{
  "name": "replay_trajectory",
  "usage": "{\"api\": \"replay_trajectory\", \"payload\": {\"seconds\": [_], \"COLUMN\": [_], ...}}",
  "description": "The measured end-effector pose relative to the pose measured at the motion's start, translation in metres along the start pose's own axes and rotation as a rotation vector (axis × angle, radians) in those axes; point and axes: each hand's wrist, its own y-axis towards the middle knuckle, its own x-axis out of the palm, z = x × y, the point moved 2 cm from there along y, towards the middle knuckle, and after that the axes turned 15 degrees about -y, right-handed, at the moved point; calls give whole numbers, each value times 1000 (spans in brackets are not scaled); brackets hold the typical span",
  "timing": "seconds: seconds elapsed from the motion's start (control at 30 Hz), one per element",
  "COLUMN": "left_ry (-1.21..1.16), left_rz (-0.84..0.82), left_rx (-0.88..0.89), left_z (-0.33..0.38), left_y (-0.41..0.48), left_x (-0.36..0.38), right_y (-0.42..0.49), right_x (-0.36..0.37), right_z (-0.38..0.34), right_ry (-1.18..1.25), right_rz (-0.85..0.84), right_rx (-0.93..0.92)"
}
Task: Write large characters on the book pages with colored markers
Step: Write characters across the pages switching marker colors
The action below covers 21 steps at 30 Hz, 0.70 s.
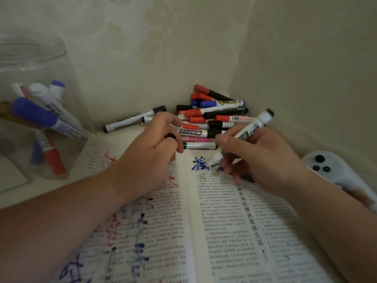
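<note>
Gripping marker (247, 129) in right hand (263, 160), tip on book (224, 221).

open book (224, 221), white marker (244, 133) tip-down

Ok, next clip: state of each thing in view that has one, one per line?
Book: open, lying flat.
Marker: uncapped, in right hand, tip on the right page.
Cap: off, pinched in left hand.
Jar: lidless, holding capped markers.
Marker pile: capped, loose in the corner.
</note>
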Motion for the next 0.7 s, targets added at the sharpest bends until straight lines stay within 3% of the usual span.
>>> {"api": "replay_trajectory", "payload": {"seconds": [0.1,0.33,0.7], "left_ry": [96,181,116], "left_rz": [-46,-82,-47], "left_rx": [-14,-48,-31], "left_z": [0,-3,-5], "left_y": [-1,0,0], "left_x": [2,0,-1], "right_y": [1,2,1], "right_x": [6,9,9], "right_z": [6,5,4], "right_ry": [65,-313,-331], "right_rz": [-136,-34,-69], "right_rx": [59,20,21]}}
